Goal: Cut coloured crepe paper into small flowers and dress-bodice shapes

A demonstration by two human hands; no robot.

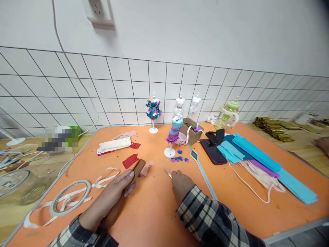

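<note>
My left hand [120,190] is closed around a flat brown bar-like piece [138,170], wood or card, held upright at a slant. Just beyond it lie a strip of pink crepe paper [147,168] and a red paper scrap [130,160]. Low over the table, my right hand [182,185] is closed on a slim metal tool whose pointed tip [168,173] sticks out to the left; its kind is hidden by the fingers. Beyond my right hand stands a small white dress form [177,119] wrapped in blue and purple paper, with several purple-and-teal cut pieces [180,159] at its base.
A tape roll [70,198] with white ribbon lies at left. Behind stand a flower-covered dress form [153,109], a cardboard box [193,132] and a bottle [228,115]. To the right are a grey strap [204,173], a phone [213,151] and folded crepe paper [257,151].
</note>
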